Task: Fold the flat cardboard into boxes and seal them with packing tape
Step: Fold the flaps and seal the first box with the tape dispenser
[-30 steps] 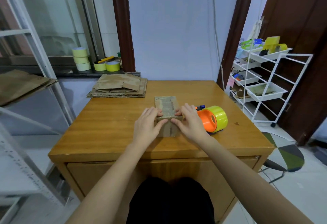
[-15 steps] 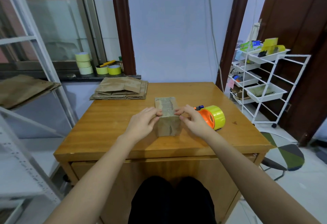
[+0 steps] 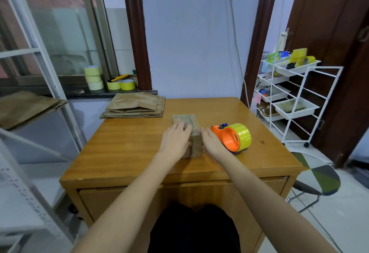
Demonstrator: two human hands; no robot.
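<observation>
A small brown cardboard box stands in the middle of the wooden table. My left hand lies flat over its top and left side, fingers straight. My right hand presses against its right side with straight fingers. An orange tape dispenser with a yellow-green roll sits just right of my right hand. A stack of flat cardboard lies at the table's far left corner.
Several tape rolls stand on the window sill behind the table. A white wire cart with trays stands to the right. More flat cardboard rests on a metal shelf at the left. A stool is at the right.
Both hands have slid from pinching the box's top toward me onto its sides and now press it flat-handed. The camera has tilted slightly.
</observation>
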